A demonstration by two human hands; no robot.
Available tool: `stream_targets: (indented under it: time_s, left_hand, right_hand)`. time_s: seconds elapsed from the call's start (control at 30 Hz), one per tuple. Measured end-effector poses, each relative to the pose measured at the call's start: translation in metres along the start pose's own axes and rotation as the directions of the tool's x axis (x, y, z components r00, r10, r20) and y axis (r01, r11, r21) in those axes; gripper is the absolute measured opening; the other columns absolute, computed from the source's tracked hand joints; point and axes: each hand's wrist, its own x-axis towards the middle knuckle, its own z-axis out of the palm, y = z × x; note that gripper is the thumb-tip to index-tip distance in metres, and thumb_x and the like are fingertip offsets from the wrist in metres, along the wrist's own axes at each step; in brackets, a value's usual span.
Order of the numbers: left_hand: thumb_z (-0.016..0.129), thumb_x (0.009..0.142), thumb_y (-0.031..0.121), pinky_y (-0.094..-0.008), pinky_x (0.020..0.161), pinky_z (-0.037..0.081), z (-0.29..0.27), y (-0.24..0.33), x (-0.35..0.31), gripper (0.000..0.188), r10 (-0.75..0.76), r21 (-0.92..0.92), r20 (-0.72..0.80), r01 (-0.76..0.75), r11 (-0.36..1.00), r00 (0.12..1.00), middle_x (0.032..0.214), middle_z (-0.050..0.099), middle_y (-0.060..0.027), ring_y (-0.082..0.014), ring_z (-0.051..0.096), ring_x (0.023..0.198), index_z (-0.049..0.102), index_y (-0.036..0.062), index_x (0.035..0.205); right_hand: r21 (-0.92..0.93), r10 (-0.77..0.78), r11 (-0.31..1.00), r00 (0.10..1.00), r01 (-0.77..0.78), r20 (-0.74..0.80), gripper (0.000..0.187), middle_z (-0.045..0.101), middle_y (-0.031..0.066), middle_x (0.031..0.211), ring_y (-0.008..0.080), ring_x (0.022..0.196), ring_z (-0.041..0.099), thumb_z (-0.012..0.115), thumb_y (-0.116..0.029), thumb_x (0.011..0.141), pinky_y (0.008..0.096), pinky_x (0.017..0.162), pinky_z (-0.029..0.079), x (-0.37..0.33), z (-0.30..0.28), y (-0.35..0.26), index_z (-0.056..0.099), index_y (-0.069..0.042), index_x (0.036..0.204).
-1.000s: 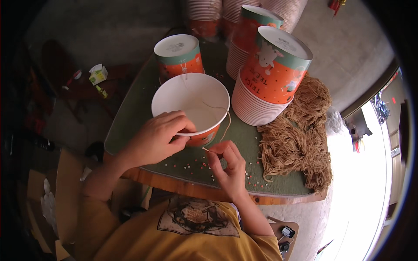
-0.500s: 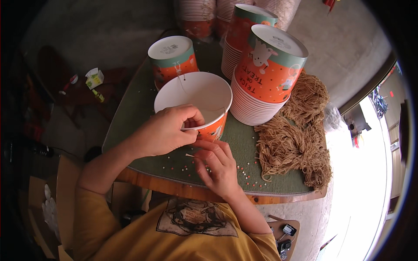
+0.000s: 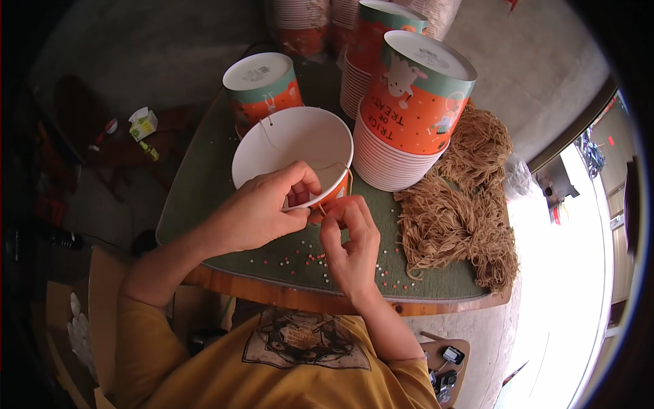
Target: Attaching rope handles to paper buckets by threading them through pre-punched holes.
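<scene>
An orange-printed paper bucket (image 3: 289,140) with a white inside stands mouth up in front of me. My left hand (image 3: 255,208) clasps its near rim, fingers inside and thumb outside. A thin tan cord (image 3: 351,180) runs from a small hole at the far rim, hangs inside the bucket, and loops over the right side of the rim. Close by, my right hand (image 3: 354,245) pinches the cord's end against the bucket's near outer wall, fingertips beside my left thumb. Whether a hole lies under the fingertips is hidden.
A tall stack of upturned buckets (image 3: 402,129) stands to the right, with another stack (image 3: 354,75) behind and an upturned bucket (image 3: 259,75) at the far left. Tan cord bundles (image 3: 449,225) lie at the right. Small paper dots (image 3: 310,258) litter the green tabletop (image 3: 197,198).
My right hand has risen toward the rim, bringing the cord end up to the bucket wall. The cord now loops out over the right rim. My left hand keeps its hold.
</scene>
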Motion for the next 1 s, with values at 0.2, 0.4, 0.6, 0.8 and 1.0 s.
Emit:
stream_targets:
  time_s: [0.2,0.4,0.6,0.8,1.0]
  left_hand:
    - [0.059,0.084,-0.005,-0.0230,0.070,0.045,0.004,0.002,-0.001,0.027,-0.018,0.005,0.018,0.018,1.000,1.000,0.087,0.051,0.0005,-0.0057,0.049,0.079,0.051,0.0035,0.109]
    - [0.060,0.085,0.000,-0.0268,0.071,0.047,0.005,0.003,0.000,0.030,0.016,0.086,0.058,-0.021,0.996,0.998,0.085,0.055,-0.0038,-0.0104,0.055,0.078,0.051,0.0030,0.114]
    - [0.055,0.094,0.009,-0.0300,0.071,0.048,0.003,-0.008,0.010,0.016,0.109,-0.075,0.095,-0.102,0.992,0.989,0.084,0.060,-0.0070,-0.0130,0.058,0.076,0.055,0.0017,0.109]
    - [0.052,0.096,0.011,-0.0294,0.071,0.047,0.005,-0.002,0.018,0.010,0.013,0.098,0.132,-0.026,0.995,0.991,0.084,0.059,-0.0058,-0.0135,0.056,0.076,0.054,0.0013,0.097]
    - [0.055,0.093,0.005,-0.0314,0.069,0.047,0.011,-0.007,0.018,0.005,0.321,0.256,-0.130,-0.281,0.925,0.938,0.086,0.058,-0.0074,-0.0176,0.057,0.077,0.053,0.0015,0.094]
  right_hand:
    - [0.001,0.026,1.000,1.000,-0.026,0.003,0.004,0.055,0.0094,0.085,0.0143,0.070,0.057,0.054,0.002,0.085,0.0262,0.063,0.048,0.000,0.001,0.001,0.052,0.002,0.082]
    - [-0.027,0.026,0.999,1.000,-0.026,-0.001,0.005,0.054,0.0087,0.084,0.0157,0.071,0.059,0.055,0.001,0.085,0.0267,0.062,0.050,0.000,-0.001,0.002,0.052,0.002,0.082]
    - [-0.054,0.055,0.997,0.998,-0.056,-0.017,0.005,0.054,0.0077,0.084,0.0153,0.070,0.059,0.057,-0.001,0.087,0.0266,0.061,0.049,-0.001,-0.003,0.001,0.054,0.000,0.083]
    - [-0.057,0.105,0.993,0.994,-0.105,-0.006,0.007,0.054,0.0054,0.082,0.0121,0.070,0.057,0.058,-0.003,0.089,0.0247,0.060,0.047,-0.004,-0.007,0.002,0.055,-0.001,0.084]
    - [0.053,0.174,0.984,0.984,-0.173,-0.027,0.007,0.052,-0.0018,0.068,0.0035,0.063,0.047,0.061,-0.008,0.093,0.0194,0.057,0.040,0.000,-0.024,0.005,0.056,-0.003,0.096]
